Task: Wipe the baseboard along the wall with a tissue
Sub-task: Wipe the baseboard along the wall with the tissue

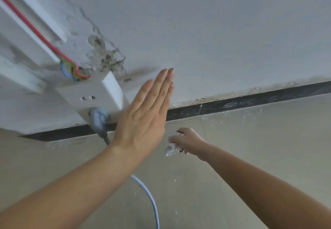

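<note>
The person is reaching both bare arms toward a pale, scuffed wall [223,31] where it meets the floor [259,148]. The left hand [143,121] is spreading flat, its fingers [162,87] lying straight and pressed together, pointing up across the wall and holding nothing; whether the palm is actually touching the plaster cannot be told. The right hand [188,139] is curling its fingers round a crumpled white tissue [172,149], which is bunching out below the knuckles. That tissue is showing against the floor just below the baseboard [250,99], a dark strip running along the foot of the wall, and it is not clear whether it is touching the strip. Pale smears and specks are showing on the baseboard and on the floor beside it. To the left of the left hand, a white socket box [93,94] is standing out from the wall, with a grey plug [98,119] sitting in its lower face. A light blue cable [150,198] is trailing over the floor between the two forearms. Red, blue and yellow-green wires [71,67] are entering the top of the box from white trunking [32,14] running up the wall, beside a patch of cracked, dirty plaster.
</note>
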{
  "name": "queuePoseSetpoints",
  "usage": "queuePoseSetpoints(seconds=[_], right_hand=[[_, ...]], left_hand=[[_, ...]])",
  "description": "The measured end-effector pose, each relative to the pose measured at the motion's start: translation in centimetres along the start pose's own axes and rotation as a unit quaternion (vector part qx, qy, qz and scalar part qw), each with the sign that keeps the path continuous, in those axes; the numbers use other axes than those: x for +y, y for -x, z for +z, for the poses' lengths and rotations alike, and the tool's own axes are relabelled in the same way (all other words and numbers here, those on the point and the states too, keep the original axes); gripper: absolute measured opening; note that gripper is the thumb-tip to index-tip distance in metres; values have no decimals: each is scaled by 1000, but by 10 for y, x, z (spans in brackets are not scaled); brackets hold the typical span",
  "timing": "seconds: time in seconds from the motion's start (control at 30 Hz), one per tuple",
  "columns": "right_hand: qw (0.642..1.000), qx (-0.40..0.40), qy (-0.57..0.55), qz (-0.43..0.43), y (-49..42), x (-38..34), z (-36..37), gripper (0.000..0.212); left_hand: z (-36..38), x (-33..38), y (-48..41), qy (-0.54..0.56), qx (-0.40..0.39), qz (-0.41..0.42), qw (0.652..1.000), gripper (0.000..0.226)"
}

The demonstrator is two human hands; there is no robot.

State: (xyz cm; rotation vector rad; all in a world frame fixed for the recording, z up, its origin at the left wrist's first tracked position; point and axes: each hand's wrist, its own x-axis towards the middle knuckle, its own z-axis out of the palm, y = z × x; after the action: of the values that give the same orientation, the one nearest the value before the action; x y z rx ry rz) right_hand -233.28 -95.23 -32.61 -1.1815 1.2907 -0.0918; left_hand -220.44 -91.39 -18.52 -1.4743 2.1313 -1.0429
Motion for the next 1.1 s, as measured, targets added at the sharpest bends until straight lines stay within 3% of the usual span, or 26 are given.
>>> queuePoseSetpoints(seconds=[0.2, 0.37, 0.57, 0.73, 0.87, 1.03, 1.1], right_hand=[[995, 87, -36, -14, -2, 5, 10, 12], [994, 96, -54, -19, 10, -8, 13, 10], [978, 70, -193, 18, -3, -19, 27, 12], [947, 39, -313, 64, -37, -23, 62, 23], [918, -6, -382, 102, -55, -29, 94, 6], [874, -25, -475, 99, -66, -37, 117, 34], [842, -19, -532, 93, -68, -43, 115, 28]], left_hand=[[16, 1, 36, -52, 0, -23, 998, 64], [27, -12, 35, -115, 9, -28, 993, 64], [42, -16, 26, -124, -12, -38, 992, 66], [45, -13, 26, -116, -27, -22, 993, 64], [48, -17, 29, -111, -32, -8, 993, 64], [46, -20, 31, -138, -44, 1, 989, 68], [44, -19, 29, -141, -47, -1, 989, 69]])
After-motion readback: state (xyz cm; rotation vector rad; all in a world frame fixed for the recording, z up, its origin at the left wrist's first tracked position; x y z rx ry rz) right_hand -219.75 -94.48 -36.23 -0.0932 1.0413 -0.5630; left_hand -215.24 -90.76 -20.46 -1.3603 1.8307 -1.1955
